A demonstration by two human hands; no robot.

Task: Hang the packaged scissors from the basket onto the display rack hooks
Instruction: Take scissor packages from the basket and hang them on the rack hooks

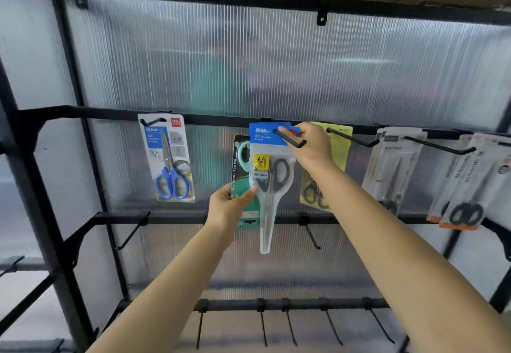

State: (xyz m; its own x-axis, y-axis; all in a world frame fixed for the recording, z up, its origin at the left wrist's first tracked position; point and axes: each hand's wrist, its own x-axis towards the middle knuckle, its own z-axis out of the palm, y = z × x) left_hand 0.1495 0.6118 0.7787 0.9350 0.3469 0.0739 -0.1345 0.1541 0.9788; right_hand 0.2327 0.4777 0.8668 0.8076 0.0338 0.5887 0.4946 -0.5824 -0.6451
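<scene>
A clear scissors pack with a blue header hangs at the middle hook of the black display rack. My right hand pinches its blue top at the hook. My left hand grips a mint-green scissors pack held just behind it, thumb on the clear pack's lower left edge. The basket is out of view.
A blue-handled scissors pack hangs to the left. A yellow pack and several grey packs hang to the right. Bare hooks jut out from the lower rails. A ribbed translucent panel backs the rack.
</scene>
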